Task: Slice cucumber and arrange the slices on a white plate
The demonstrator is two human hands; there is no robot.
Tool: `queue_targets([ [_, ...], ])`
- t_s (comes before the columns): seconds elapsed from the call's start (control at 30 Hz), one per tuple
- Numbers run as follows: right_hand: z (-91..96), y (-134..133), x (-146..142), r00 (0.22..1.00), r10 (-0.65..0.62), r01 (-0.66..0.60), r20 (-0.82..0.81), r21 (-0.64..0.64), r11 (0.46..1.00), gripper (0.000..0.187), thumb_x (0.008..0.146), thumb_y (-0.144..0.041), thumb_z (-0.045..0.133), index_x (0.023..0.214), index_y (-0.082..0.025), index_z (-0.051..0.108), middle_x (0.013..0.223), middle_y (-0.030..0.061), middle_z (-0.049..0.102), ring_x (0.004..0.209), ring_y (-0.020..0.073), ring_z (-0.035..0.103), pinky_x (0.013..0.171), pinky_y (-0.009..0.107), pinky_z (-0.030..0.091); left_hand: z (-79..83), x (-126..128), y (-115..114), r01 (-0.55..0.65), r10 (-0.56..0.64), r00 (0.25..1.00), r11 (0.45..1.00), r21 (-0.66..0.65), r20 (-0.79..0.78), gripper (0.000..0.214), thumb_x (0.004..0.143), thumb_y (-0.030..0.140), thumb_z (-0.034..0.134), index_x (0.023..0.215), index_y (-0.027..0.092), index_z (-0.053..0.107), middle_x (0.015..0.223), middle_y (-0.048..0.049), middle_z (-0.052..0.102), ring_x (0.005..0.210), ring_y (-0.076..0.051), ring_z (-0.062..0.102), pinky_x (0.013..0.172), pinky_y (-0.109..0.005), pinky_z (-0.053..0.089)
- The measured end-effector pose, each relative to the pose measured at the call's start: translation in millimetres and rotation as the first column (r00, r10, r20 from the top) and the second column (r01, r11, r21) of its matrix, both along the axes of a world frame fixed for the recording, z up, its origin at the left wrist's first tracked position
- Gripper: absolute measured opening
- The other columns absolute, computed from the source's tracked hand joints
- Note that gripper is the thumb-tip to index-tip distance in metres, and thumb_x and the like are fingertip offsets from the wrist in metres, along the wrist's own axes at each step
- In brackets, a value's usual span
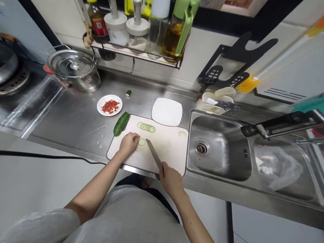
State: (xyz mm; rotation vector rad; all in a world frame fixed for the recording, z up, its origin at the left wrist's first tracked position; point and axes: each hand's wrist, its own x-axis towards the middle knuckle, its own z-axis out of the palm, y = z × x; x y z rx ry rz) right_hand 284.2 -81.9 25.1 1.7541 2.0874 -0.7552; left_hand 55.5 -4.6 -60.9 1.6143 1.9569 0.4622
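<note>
A white cutting board (166,150) lies on the steel counter in front of me. My left hand (128,142) rests curled on the board, its fingertips on a cucumber piece (142,142) whose cut face shows. My right hand (170,178) grips the handle of a knife (153,154); the blade points up-left, its tip just beside the cut face. A row of cucumber slices (146,127) lies further back on the board, and one lone slice (182,133) sits near the right edge. The rest of the cucumber (121,123) lies at the board's left edge.
A small plate of chopped red chilli (110,105) and an empty white plate (167,111) sit behind the board. A cucumber end (128,93) lies further back. A lidded steel pot (75,68) stands left, a sink (220,151) right, and a condiment rack (136,50) on the wall.
</note>
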Motion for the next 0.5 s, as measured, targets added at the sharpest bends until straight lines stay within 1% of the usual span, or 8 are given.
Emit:
queue_targets([
  [0.1,1.5,2,-11,0.999,0.035,-0.035,0.018,-0.023,0.999,0.024,0.099,-0.025,0.03,0.11,-0.019,0.051,0.088,0.0093,0.069,0.084,0.0205,0.066,0.068,0.026,0.037,-0.6,2,1,-0.013,0.013,1.0,1.0,-0.012,0.001,0.021,0.081,0.019,0.052,0.089,0.019,0.072,0.093,-0.0052,0.069,0.082,-0.016,0.061,0.078,-0.027,0.046],
  [0.23,1.5,4,-20,0.998,0.059,-0.058,0.03,-0.049,0.997,0.024,0.098,-0.024,0.03,0.109,-0.018,0.051,0.088,0.0095,0.069,0.085,0.0206,0.066,0.067,0.026,0.039,-0.7,3,2,-0.035,0.035,0.999,0.999,-0.026,0.007,0.021,0.08,0.019,0.053,0.09,0.019,0.071,0.091,-0.0052,0.068,0.079,-0.015,0.061,0.076,-0.026,0.046],
  [0.5,1.9,6,-27,0.998,0.063,-0.061,0.031,-0.065,0.996,0.028,0.097,-0.022,0.028,0.111,-0.017,0.051,0.091,0.0108,0.069,0.088,0.0219,0.066,0.068,0.028,0.04,1.7,3,2,-0.042,0.043,0.999,0.998,-0.043,0.021,0.023,0.079,0.017,0.053,0.092,0.019,0.072,0.089,-0.0044,0.068,0.077,-0.015,0.06,0.074,-0.026,0.045],
])
